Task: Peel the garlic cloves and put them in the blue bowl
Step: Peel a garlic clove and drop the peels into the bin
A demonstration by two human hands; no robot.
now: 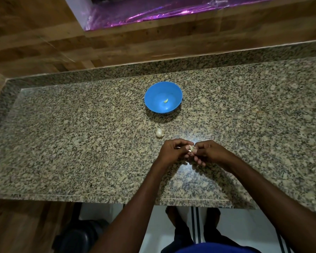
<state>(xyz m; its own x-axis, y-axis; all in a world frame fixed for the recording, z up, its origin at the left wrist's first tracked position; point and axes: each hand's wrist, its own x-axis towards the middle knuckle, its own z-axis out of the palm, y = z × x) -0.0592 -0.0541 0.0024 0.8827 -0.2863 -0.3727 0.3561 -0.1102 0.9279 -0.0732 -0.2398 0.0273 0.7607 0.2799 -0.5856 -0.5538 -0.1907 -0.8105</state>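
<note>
A person stands at the near edge of a speckled brown and grey stone table (pixel 80 125). Both bare hands are held together over the table, a little way in from the near edge and about halfway along it.

The left hand (pixel 173 150) and the right hand (pixel 207 151) meet at a small pale garlic clove with papery skin (pixel 192 148). The fingers (pixel 187 147) of the left hand are curled and pinch the clove from the left. The fingers of the right hand are curled too and pinch it from the right. The clove sits right between the two sets of fingertips, touching both, and only a small bit of it shows. It is held up off the table.

Just past the hands, toward the far edge, a whitish garlic bulb piece (pixel 159 132) lies on the table by itself. It is near the hands but not touching them.

Farther on, toward the far edge, stands a round blue plastic bowl (pixel 153 99). One small peeled yellowish clove (pixel 165 101) lies inside it, near the bottom. The bowl is well apart from the hands.
</note>
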